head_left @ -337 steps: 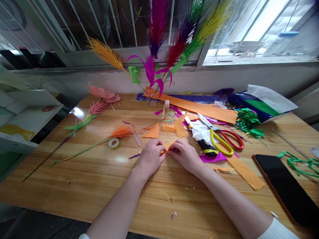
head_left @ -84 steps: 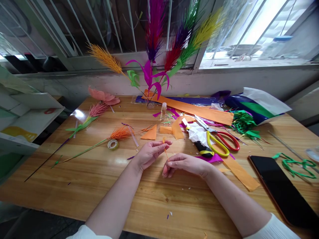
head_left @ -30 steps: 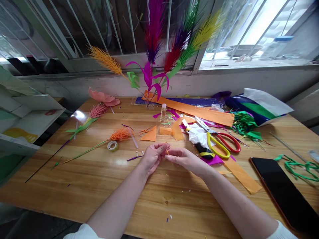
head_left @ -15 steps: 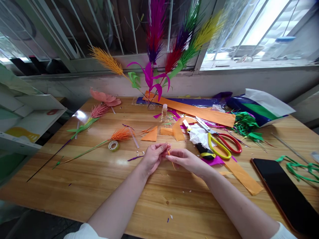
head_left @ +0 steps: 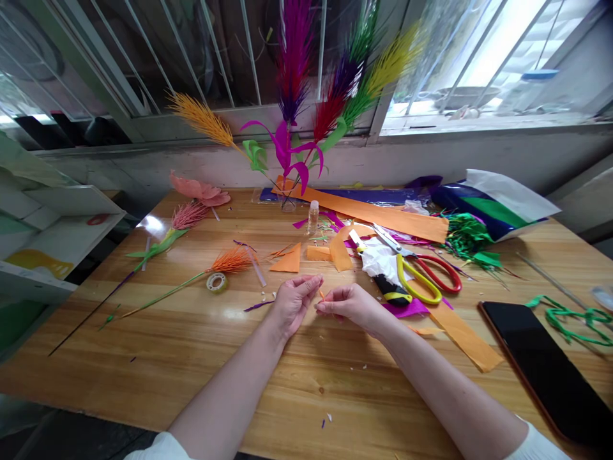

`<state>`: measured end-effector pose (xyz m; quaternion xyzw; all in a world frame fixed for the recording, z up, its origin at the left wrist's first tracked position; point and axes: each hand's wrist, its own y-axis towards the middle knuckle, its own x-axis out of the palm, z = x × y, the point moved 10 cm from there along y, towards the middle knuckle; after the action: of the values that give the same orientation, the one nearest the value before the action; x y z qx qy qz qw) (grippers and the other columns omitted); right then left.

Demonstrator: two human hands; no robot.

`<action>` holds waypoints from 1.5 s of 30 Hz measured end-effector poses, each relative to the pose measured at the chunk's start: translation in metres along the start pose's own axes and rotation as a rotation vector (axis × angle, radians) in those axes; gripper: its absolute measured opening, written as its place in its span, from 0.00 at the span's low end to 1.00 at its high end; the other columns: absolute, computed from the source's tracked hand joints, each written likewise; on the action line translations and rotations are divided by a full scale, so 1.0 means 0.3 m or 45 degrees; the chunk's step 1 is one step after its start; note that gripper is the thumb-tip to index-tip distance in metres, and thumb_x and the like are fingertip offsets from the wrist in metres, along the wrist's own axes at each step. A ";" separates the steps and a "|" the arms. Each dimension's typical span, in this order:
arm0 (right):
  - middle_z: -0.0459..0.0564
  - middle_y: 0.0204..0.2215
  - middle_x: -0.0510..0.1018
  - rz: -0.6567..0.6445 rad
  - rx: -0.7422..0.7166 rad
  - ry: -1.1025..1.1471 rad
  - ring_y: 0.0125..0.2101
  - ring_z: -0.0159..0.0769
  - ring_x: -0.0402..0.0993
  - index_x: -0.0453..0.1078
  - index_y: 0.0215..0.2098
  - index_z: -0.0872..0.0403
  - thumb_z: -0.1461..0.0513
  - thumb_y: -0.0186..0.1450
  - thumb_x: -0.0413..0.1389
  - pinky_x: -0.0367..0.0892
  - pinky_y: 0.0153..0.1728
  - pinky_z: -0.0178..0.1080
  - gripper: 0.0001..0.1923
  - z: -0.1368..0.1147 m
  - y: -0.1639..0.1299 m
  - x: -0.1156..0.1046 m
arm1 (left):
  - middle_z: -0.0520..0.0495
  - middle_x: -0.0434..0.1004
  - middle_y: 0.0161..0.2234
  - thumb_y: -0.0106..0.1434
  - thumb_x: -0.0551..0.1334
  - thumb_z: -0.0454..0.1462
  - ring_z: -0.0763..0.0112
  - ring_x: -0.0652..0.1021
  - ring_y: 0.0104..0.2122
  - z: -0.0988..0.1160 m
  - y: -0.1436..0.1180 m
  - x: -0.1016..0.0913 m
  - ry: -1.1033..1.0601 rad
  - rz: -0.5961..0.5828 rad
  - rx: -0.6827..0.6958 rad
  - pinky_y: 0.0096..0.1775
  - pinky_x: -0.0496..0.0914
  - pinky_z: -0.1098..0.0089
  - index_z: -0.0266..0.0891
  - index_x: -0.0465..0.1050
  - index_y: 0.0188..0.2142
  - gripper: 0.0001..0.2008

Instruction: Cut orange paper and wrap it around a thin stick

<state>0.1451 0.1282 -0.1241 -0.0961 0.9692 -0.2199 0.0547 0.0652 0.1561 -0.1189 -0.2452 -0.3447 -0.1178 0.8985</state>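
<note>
Orange paper (head_left: pixel 322 294), now a short thin twist, shows in the head view between the fingertips of the two hands, just above the wooden table (head_left: pixel 143 383). The right hand (head_left: pixel 349 303) has thumb and forefinger pinched on its lower end. The left hand (head_left: pixel 294 303) is curled, thumb against forefinger, near the upper end; whether it grips the paper I cannot tell. The hands are close but apart.

Half a second ago a longer tail of the twist hung below the right fingers; now only a small bit is visible. At the earliest moment a wider flat piece lay beneath the fingers. The surrounding things lie much as they did.

Beyond the hands lie a flat orange triangle (head_left: pixel 287 259) and a small clear bottle (head_left: pixel 313 218), upright. On the left are a ring-shaped roll of tape (head_left: pixel 223 284) and a bristly orange flower (head_left: pixel 234 260) on a thin green stem. On the right, scissors (head_left: pixel 438 273) with smooth red and yellow loops lie beside crumpled white tissue (head_left: pixel 380 260). Nearer, a flat orange strip (head_left: pixel 467 338) reaches toward a glossy black phone (head_left: pixel 546 364).
</note>
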 end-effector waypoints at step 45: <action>0.45 0.19 0.71 -0.207 -0.055 -0.112 0.17 0.23 0.56 0.70 0.24 0.59 0.52 0.50 0.58 0.50 0.18 0.29 0.16 -0.017 -0.028 0.043 | 0.46 0.76 0.33 0.44 0.67 0.34 0.72 0.72 0.40 0.025 -0.019 0.046 -0.078 -0.152 0.081 0.49 0.59 0.71 0.34 0.73 0.25 0.07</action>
<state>0.1332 0.1203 -0.1166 -0.1854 0.9593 -0.1983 0.0773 0.0689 0.1545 -0.1028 -0.1988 -0.3897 -0.1525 0.8862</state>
